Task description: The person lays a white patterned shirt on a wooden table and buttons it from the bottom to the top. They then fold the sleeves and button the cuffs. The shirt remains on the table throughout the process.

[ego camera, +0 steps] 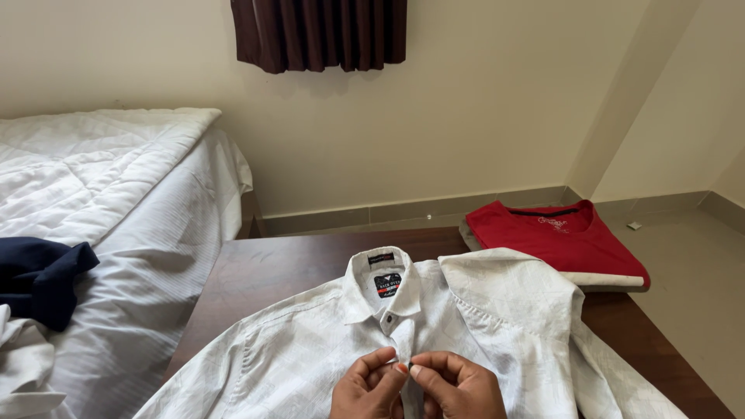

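A white patterned button-up shirt (481, 326) lies spread face-up on the dark brown wooden table (264, 271), collar toward the far side. At the near edge, the left hand (371, 388) and right hand (458, 386) meet, fingertips pinching the shirt's front placket. A folded red T-shirt (555, 237) sits far right; a white quilted bed (101, 186) stands left.

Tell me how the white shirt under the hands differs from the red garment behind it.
The white shirt lies spread open, front up, collar showing; the red garment is folded into a flat stack. The white shirt has a buttoned placket and stiff collar; the red garment has a plain round neckline. Left hand and right hand pinch the white shirt's placket; nothing touches the red garment. Both rest on the dark wooden table.
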